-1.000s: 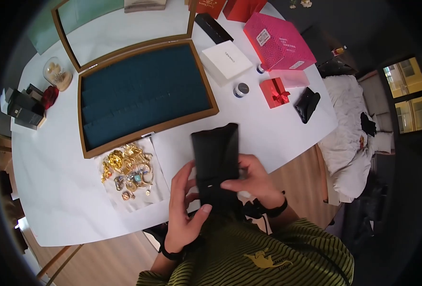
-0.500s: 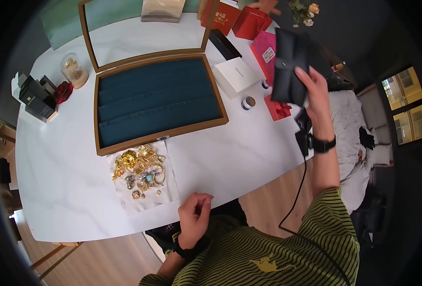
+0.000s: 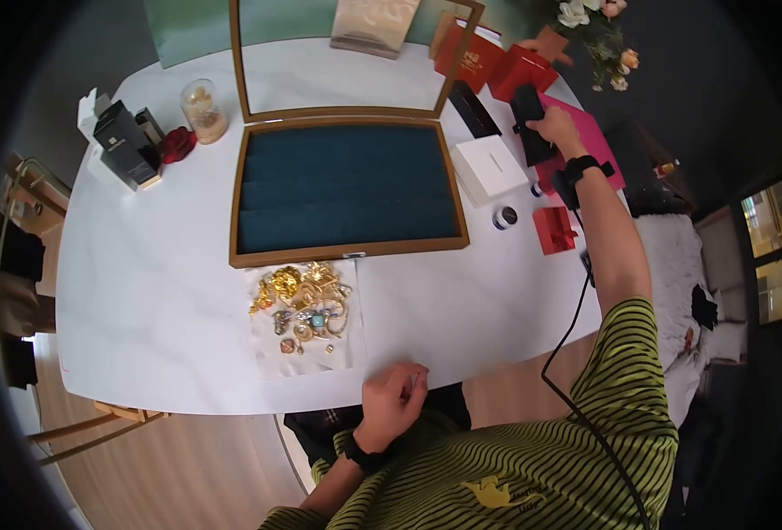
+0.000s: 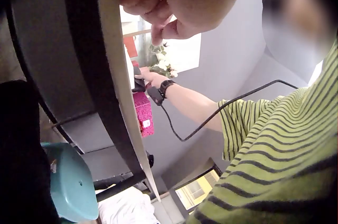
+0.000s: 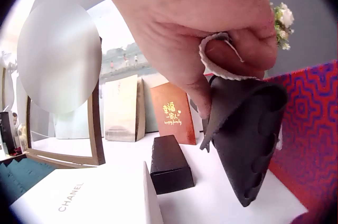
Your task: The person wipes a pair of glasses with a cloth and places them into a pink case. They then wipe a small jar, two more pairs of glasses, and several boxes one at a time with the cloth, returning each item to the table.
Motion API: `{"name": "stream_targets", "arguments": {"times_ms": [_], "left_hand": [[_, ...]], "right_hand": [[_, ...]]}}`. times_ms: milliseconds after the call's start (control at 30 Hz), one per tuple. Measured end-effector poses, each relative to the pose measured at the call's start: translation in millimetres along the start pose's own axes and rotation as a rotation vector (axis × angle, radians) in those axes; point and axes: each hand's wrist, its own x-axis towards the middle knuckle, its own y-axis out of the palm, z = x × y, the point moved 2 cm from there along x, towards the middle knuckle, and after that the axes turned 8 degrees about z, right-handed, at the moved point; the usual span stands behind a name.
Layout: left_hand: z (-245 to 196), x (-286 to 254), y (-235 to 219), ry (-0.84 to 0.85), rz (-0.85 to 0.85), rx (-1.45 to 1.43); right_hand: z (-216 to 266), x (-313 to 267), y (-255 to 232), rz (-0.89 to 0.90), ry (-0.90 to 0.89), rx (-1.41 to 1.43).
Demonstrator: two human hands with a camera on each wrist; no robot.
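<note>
At the far right of the table, my right hand [image 3: 560, 132] grips a black pouch [image 3: 527, 124] from above, over the pink box. The right wrist view has the pouch [image 5: 245, 139] hanging under the hand [image 5: 195, 28], its flap bent, with thumb and fingers pinching its top. My left hand [image 3: 391, 405] lies at the table's front edge with fingers loosely curled and nothing in them; the left wrist view also has this hand [image 4: 179, 2] beside the table edge. Gold and silver jewelry [image 3: 302, 305] lies on a white cloth [image 3: 307, 360] in front of the wooden case [image 3: 347, 256].
The case's glass lid stands raised. Right of it are a white box [image 3: 490, 168], a long black box [image 3: 472, 110], a small jar [image 3: 505, 217], a red gift box [image 3: 553, 231] and red bags [image 3: 519, 72]. Black boxes [image 3: 126, 146] and a glass dome [image 3: 204, 112] stand left.
My right hand has carried the black pouch from in front of my body to the far right of the table. The left hand has let go of it and stays near the front edge.
</note>
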Motion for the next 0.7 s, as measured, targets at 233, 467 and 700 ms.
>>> {"name": "stream_targets", "arguments": {"times_ms": [233,467,700], "left_hand": [[-2,4,-2,-0.012,0.023,0.016],[1,5,-1,0.001,0.018,-0.001],[2,2,-3,-0.021,0.043,-0.041]], "right_hand": [[-5,27,37,0.186,0.068,0.149],[3,29,29,0.287,0.128,0.08],[37,9,6,0.221,0.046,-0.154]]}}
